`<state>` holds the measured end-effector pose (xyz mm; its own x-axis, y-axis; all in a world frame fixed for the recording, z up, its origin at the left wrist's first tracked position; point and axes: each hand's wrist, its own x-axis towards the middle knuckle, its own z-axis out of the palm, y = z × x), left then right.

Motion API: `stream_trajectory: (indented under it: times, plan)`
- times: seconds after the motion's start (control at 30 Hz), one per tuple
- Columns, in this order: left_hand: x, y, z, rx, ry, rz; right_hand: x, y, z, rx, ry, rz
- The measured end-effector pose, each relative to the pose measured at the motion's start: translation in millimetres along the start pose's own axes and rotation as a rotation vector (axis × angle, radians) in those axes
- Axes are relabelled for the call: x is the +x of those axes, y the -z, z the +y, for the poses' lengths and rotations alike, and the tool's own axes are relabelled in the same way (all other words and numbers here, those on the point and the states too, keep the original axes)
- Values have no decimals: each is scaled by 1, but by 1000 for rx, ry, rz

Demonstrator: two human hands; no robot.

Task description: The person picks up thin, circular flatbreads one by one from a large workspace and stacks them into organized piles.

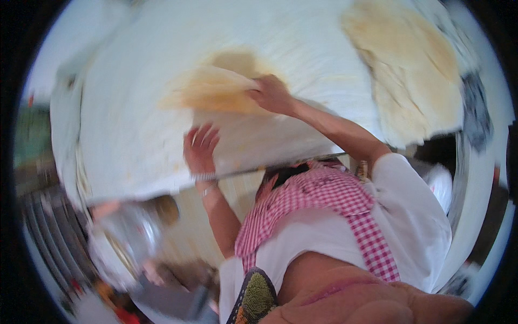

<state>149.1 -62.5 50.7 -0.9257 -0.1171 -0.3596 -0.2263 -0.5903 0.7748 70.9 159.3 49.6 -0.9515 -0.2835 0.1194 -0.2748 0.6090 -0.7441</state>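
A table covered with a white cloth (133, 113) lies before me. My right hand (272, 94) grips the edge of a thin, blurred, yellowish sheet (220, 91), which is lifted partly off the cloth and casts a shadow; its material cannot be told. Nearer the table's front edge, my left hand (201, 148) is over the cloth, palm down with its fingers apart, holding nothing. A bracelet is on that wrist. On the right part of the table lies a large, wrinkled, pale yellow sheet or layered pile (412, 73).
A dark grey cloth or bag (477, 109) hangs at the table's right end. Below the left front edge stand a shiny, plastic-wrapped round container (125, 243) and a ribbed grey object (54, 231). The table's front edge runs close to my checked apron.
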Motion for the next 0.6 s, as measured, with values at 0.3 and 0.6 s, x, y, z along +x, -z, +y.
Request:
stream_trajectory:
  times: [0.3, 0.6]
  plan:
    - [-19, -91, -39, 441, -69, 149, 57, 369, 137, 506, -356, 571]
    - [44, -74, -67, 712, -137, -77, -104, 503, 389, 943, -389, 1657]
